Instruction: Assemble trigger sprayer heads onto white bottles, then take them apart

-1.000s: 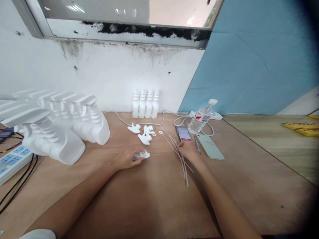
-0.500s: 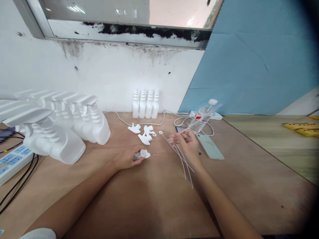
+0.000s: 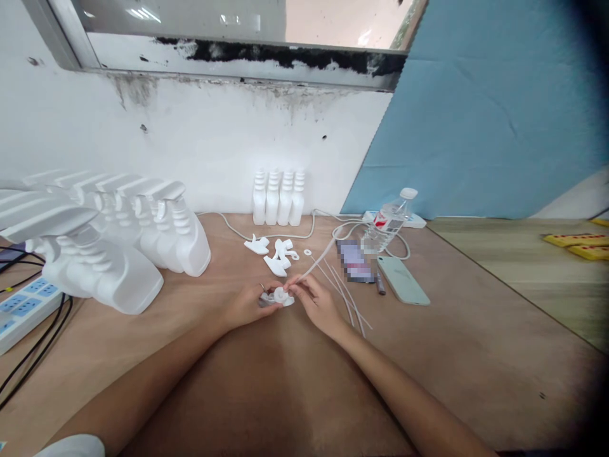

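Observation:
My left hand [image 3: 252, 304] is closed around a white trigger spray head [image 3: 281, 294], its round opening turned upward. Close against it, my right hand [image 3: 316, 303] pinches a thin white tube [image 3: 320, 255], one end of which is at the spray head's opening. Whether the tube sits inside the opening I cannot tell, as fingers cover it. Several more thin tubes [image 3: 343, 293] lie on the table beside my right wrist. Just beyond my hands are loose white spray head parts [image 3: 276, 265], another white part [image 3: 257, 245] and a small white ring [image 3: 307, 252].
Large white spray bottles [image 3: 118, 254] stand at the left beside a power strip [image 3: 28, 311]. Several small white bottles [image 3: 278, 200] line the wall. To the right are a phone [image 3: 356, 261], a pen [image 3: 380, 284], a pale green phone [image 3: 404, 281] and a water bottle [image 3: 387, 222].
My right hand has moved left to the spray head with one tube. The other tubes have been let go onto the table. My left hand has shifted slightly right.

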